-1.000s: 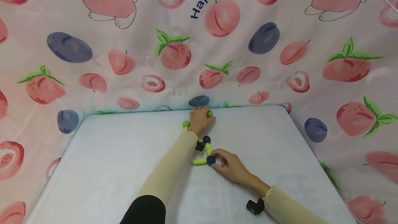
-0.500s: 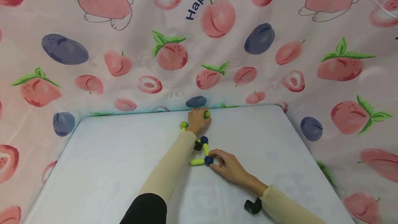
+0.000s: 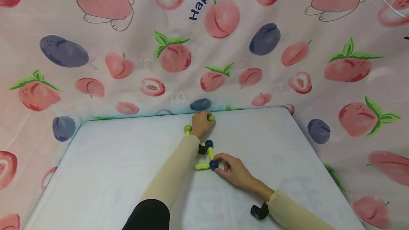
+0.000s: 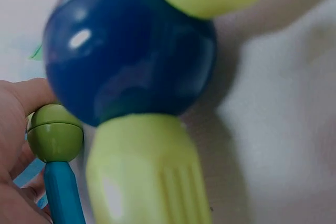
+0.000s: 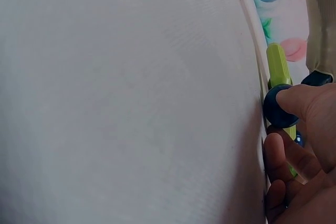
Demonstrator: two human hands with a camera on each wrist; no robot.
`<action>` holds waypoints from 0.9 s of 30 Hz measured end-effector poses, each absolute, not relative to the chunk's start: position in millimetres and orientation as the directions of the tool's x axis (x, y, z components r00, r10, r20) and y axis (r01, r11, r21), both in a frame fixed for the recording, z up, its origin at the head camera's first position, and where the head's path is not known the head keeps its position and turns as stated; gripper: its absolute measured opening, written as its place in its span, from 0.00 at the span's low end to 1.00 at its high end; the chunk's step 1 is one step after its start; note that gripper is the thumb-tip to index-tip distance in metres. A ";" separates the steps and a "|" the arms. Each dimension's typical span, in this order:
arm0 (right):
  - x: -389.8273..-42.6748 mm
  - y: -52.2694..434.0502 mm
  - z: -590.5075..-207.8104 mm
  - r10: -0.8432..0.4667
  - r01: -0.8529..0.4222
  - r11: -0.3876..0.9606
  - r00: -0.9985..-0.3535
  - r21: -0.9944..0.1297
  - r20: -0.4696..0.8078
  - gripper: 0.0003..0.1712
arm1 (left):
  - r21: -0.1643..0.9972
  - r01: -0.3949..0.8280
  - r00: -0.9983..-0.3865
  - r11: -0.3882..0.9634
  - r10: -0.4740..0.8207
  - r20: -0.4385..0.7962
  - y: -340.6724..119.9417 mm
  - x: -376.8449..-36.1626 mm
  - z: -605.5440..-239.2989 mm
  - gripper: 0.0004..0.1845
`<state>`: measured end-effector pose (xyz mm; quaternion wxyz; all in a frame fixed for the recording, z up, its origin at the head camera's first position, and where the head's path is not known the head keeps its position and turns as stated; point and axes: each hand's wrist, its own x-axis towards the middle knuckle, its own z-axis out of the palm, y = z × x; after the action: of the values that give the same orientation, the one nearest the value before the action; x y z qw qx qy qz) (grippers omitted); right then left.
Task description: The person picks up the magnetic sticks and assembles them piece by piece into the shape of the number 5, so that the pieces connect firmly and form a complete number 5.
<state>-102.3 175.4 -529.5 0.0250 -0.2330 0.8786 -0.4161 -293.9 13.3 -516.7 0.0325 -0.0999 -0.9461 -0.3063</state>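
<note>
Blue balls and yellow-green rods lie partly joined mid-counter (image 3: 127, 159): the right hand (image 3: 234, 171) pinches the near blue ball (image 3: 213, 165) where two rods meet, the left hand (image 3: 200, 125) curls its grip round a green-capped stick (image 4: 56, 161) at the far edge, so I judge much is still unbuilt.

One word, "Happy", is printed in dark blue on the cloth (image 3: 204, 63), at 12 o'clock beside a peach (image 3: 222, 17).

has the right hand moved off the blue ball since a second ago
No. The right hand still pinches the blue ball, beside the yellow-green rod; only the camera shifted slightly.
</note>
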 end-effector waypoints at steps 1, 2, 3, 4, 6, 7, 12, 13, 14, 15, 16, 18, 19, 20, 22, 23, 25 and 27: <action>-102.1 175.5 -529.3 -0.430 -0.389 0.546 -0.890 -0.742 0.150 0.20 | 0.580 0.205 -0.979 0.789 0.165 0.121 13.3 -293.6 -516.4 0.20; -102.0 175.8 -529.5 -0.431 -0.392 0.545 -0.889 -0.741 0.153 0.20 | 0.582 0.202 -0.979 0.787 0.163 0.119 13.3 -293.6 -516.4 0.21; -101.9 175.9 -529.3 -0.430 -0.392 0.545 -0.889 -0.741 0.154 0.20 | 0.581 0.199 -0.980 0.789 0.164 0.114 13.3 -294.0 -516.9 0.21; -101.7 176.0 -529.1 -0.430 -0.393 0.544 -0.889 -0.741 0.156 0.20 | 0.583 0.199 -0.980 0.788 0.165 0.112 13.2 -294.3 -517.2 0.21; -101.5 176.3 -529.1 -0.429 -0.395 0.542 -0.889 -0.742 0.160 0.21 | 0.584 0.204 -0.979 0.786 0.167 0.116 13.0 -294.9 -518.1 0.21; -101.5 176.4 -529.3 -0.429 -0.396 0.541 -0.889 -0.742 0.161 0.21 | 0.584 0.208 -0.978 0.784 0.168 0.123 12.7 -295.3 -518.7 0.21; -102.7 177.6 -530.6 -0.436 -0.402 0.543 -0.885 -0.737 0.162 0.21 | 0.643 0.228 -0.973 0.731 0.152 0.172 11.3 -295.1 -519.7 0.19; -103.2 177.2 -530.5 -0.435 -0.402 0.544 -0.886 -0.736 0.162 0.21 | 0.658 0.237 -0.971 0.714 0.151 0.186 9.9 -294.8 -518.2 0.19; -103.7 176.8 -530.5 -0.435 -0.402 0.545 -0.886 -0.736 0.161 0.21 | 0.677 0.249 -0.968 0.693 0.152 0.200 8.5 -294.1 -516.2 0.19; -104.0 176.4 -530.1 -0.433 -0.398 0.548 -0.888 -0.736 0.157 0.21 | 0.688 0.259 -0.965 0.678 0.156 0.209 7.3 -293.8 -514.2 0.19; -104.3 176.1 -529.7 -0.431 -0.395 0.551 -0.889 -0.735 0.154 0.21 | 0.697 0.270 -0.963 0.664 0.164 0.216 6.1 -293.2 -511.9 0.20; -104.6 176.0 -529.5 -0.429 -0.392 0.553 -0.891 -0.736 0.152 0.21 | 0.707 0.291 -0.957 0.645 0.185 0.225 3.7 -291.9 -507.1 0.20; -104.7 175.9 -529.9 -0.429 -0.393 0.553 -0.890 -0.734 0.152 0.21 | 0.714 0.301 -0.954 0.632 0.195 0.229 2.6 -290.5 -504.5 0.20; -104.7 176.0 -530.0 -0.430 -0.392 0.554 -0.890 -0.734 0.150 0.21 | 0.717 0.311 -0.950 0.624 0.204 0.235 1.3 -288.8 -501.9 0.20; -104.5 176.0 -530.1 -0.431 -0.391 0.553 -0.890 -0.735 0.150 0.21 | 0.719 0.338 -0.941 0.607 0.224 0.253 -1.5 -284.6 -496.1 0.20; -104.3 176.0 -530.1 -0.430 -0.390 0.552 -0.890 -0.737 0.149 0.21 | 0.719 0.354 -0.935 0.599 0.234 0.266 -3.1 -282.1 -493.1 0.19; -103.9 176.0 -530.8 -0.428 -0.388 0.550 -0.891 -0.739 0.149 0.21 | 0.719 0.389 -0.921 0.575 0.255 0.295 -6.7 -276.1 -487.2 0.19; -103.4 175.9 -531.3 -0.425 -0.384 0.549 -0.893 -0.742 0.147 0.20 | 0.714 0.422 -0.906 0.558 0.274 0.322 -11.0 -270.1 -482.2 0.19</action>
<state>-103.4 175.9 -531.3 0.0250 -0.2298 0.8798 -0.4153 -270.1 -11.0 -482.2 0.0870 -0.1981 -0.8784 -0.4260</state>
